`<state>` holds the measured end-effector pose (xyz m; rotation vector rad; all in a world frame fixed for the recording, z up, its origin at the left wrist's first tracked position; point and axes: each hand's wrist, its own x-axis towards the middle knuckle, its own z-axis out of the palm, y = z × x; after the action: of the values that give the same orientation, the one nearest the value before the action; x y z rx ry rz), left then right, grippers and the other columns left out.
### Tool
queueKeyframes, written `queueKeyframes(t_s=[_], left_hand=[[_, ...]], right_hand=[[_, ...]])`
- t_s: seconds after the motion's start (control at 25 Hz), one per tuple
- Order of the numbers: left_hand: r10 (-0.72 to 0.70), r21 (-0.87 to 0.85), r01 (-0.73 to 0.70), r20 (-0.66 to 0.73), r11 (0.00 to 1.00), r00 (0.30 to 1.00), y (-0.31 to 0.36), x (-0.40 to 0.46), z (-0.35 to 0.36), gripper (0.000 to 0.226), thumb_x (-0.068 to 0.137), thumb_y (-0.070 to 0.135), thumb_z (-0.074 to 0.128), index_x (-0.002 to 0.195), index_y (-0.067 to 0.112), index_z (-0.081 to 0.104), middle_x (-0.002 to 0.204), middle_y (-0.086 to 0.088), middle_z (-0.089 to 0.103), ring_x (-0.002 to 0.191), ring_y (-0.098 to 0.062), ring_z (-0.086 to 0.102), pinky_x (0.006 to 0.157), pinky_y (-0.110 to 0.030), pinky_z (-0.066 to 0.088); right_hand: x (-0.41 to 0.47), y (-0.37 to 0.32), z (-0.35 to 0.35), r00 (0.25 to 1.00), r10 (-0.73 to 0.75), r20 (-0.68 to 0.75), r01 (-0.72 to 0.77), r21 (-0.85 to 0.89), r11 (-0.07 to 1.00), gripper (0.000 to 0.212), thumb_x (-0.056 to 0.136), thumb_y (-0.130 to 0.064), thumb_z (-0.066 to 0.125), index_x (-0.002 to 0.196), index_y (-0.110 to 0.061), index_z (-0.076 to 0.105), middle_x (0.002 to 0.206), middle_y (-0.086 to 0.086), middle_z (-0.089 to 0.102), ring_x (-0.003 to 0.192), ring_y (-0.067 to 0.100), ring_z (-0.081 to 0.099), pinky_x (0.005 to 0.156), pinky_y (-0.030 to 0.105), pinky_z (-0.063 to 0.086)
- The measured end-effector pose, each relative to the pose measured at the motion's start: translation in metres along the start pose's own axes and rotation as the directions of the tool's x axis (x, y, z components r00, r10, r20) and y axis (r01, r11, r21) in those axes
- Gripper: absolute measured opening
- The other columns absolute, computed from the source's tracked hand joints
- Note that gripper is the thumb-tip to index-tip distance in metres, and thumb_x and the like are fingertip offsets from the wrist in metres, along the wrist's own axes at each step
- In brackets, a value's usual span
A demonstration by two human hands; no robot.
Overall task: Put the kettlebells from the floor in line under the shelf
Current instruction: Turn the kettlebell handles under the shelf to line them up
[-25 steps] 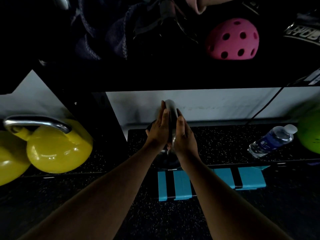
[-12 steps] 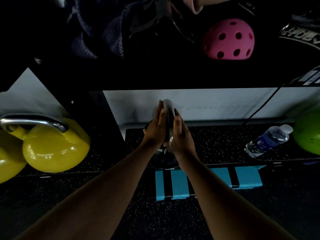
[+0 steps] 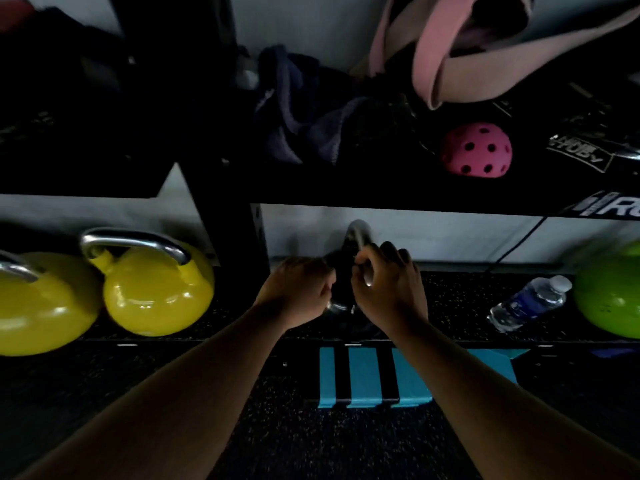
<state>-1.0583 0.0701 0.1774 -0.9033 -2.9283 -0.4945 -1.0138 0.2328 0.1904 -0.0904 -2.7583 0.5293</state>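
Note:
A black kettlebell [image 3: 343, 268] with a steel handle stands on the floor under the shelf [image 3: 398, 192], against the white wall. My left hand [image 3: 294, 292] is curled against its left side, fingers closed at the base of the handle. My right hand [image 3: 388, 289] sits on its right side, with the thumb touching the handle and the fingers spread and lifted off it. Most of the kettlebell's body is hidden by both hands. Two yellow kettlebells [image 3: 156, 289] [image 3: 38, 303] stand in a row under the shelf to the left. A green kettlebell [image 3: 609, 292] stands at the far right.
A black shelf post [image 3: 239, 237] stands between the yellow kettlebells and the black one. A plastic water bottle [image 3: 530, 303] lies on the floor to the right. Blue tape strips [image 3: 374, 379] mark the speckled floor. A pink perforated ball [image 3: 476, 150], cloths and pink bands lie on the shelf.
Both hands were pressed flat together around the handle. They have since parted and dropped to either side of it, and my right fingers have spread. The view has tilted upward.

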Motion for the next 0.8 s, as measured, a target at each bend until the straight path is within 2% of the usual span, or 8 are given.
queueKeyframes(t_s=[0.08, 0.16, 0.32, 0.44, 0.52, 0.64, 0.72, 0.8], left_hand=[[0.090, 0.074, -0.090, 0.004, 0.993, 0.996, -0.016, -0.016, -0.019, 0.017, 0.087, 0.020, 0.048, 0.075, 0.021, 0.060, 0.077, 0.005, 0.064, 0.078, -0.014, 0.062, 0.077, -0.031, 0.052], [0.118, 0.109, -0.114, -0.026, 0.987, 0.993, -0.044, -0.043, -0.038, 0.010, 0.082, 0.021, 0.054, 0.081, 0.021, 0.064, 0.082, 0.002, 0.069, 0.083, -0.020, 0.064, 0.075, -0.030, 0.049], [0.068, 0.199, -0.066, 0.000, 0.978, 0.998, -0.127, -0.105, -0.074, 0.024, 0.078, 0.024, 0.054, 0.098, 0.024, 0.067, 0.098, -0.003, 0.071, 0.092, -0.030, 0.064, 0.080, -0.037, 0.049], [-0.045, 0.247, 0.056, -0.050, 0.967, 0.998, -0.202, -0.149, -0.106, 0.030, 0.080, 0.028, 0.055, 0.107, 0.023, 0.065, 0.104, -0.004, 0.068, 0.094, -0.031, 0.063, 0.080, -0.041, 0.050], [-0.122, 0.223, 0.148, -0.127, 0.963, 0.984, -0.241, -0.168, -0.126, 0.036, 0.084, 0.033, 0.054, 0.118, 0.020, 0.060, 0.115, -0.006, 0.064, 0.102, -0.031, 0.060, 0.083, -0.041, 0.050], [-0.320, 0.087, 0.344, -0.209, 0.935, 0.924, -0.273, -0.172, -0.136, 0.046, 0.092, 0.043, 0.051, 0.131, 0.018, 0.046, 0.127, -0.011, 0.053, 0.109, -0.033, 0.054, 0.083, -0.041, 0.048], [-0.451, -0.029, 0.455, -0.202, 0.890, 0.869, -0.285, -0.164, -0.135, 0.051, 0.094, 0.050, 0.046, 0.135, 0.020, 0.042, 0.131, -0.013, 0.048, 0.111, -0.037, 0.052, 0.083, -0.043, 0.047], [-0.502, -0.092, 0.494, -0.146, 0.865, 0.852, -0.291, -0.154, -0.128, 0.057, 0.095, 0.053, 0.043, 0.141, 0.020, 0.036, 0.137, -0.015, 0.044, 0.116, -0.040, 0.051, 0.087, -0.046, 0.048]], right_hand=[[-0.006, -0.032, 0.006, 0.999, -0.032, 0.034, 0.032, 0.019, 0.999, 0.018, 0.086, -0.034, 0.055, 0.098, -0.022, 0.061, 0.105, 0.003, 0.063, 0.096, 0.023, 0.056, 0.077, 0.035, 0.046], [-0.010, -0.071, 0.016, 0.993, -0.082, 0.088, 0.078, 0.051, 0.996, 0.026, 0.085, -0.041, 0.047, 0.099, -0.023, 0.060, 0.105, 0.001, 0.064, 0.100, 0.024, 0.057, 0.081, 0.038, 0.050], [-0.018, -0.158, 0.046, 0.984, -0.149, 0.101, 0.141, 0.083, 0.986, 0.013, 0.086, -0.035, 0.056, 0.095, -0.026, 0.058, 0.095, -0.003, 0.065, 0.091, 0.023, 0.061, 0.069, 0.033, 0.047], [-0.021, -0.231, 0.072, 0.979, -0.157, 0.129, 0.139, 0.137, 0.981, 0.016, 0.087, -0.039, 0.053, 0.100, -0.030, 0.055, 0.094, -0.006, 0.066, 0.088, 0.020, 0.064, 0.065, 0.031, 0.049], [-0.017, -0.269, 0.089, 0.981, -0.162, 0.111, 0.144, 0.152, 0.978, 0.020, 0.088, -0.040, 0.053, 0.104, -0.028, 0.055, 0.098, -0.003, 0.064, 0.092, 0.023, 0.062, 0.068, 0.032, 0.048], [-0.005, -0.295, 0.109, 0.988, -0.119, 0.098, 0.111, 0.078, 0.991, 0.034, 0.090, -0.044, 0.054, 0.114, -0.020, 0.052, 0.109, 0.008, 0.055, 0.100, 0.029, 0.053, 0.075, 0.039, 0.050], [0.006, -0.301, 0.120, 0.992, -0.057, 0.115, 0.054, 0.031, 0.998, 0.044, 0.090, -0.049, 0.051, 0.122, -0.018, 0.049, 0.118, 0.012, 0.050, 0.106, 0.032, 0.049, 0.081, 0.044, 0.050], [0.018, -0.302, 0.132, 0.991, -0.017, 0.131, 0.013, 0.029, 1.000, 0.052, 0.091, -0.052, 0.048, 0.130, -0.017, 0.045, 0.125, 0.014, 0.047, 0.112, 0.034, 0.047, 0.086, 0.046, 0.049]])
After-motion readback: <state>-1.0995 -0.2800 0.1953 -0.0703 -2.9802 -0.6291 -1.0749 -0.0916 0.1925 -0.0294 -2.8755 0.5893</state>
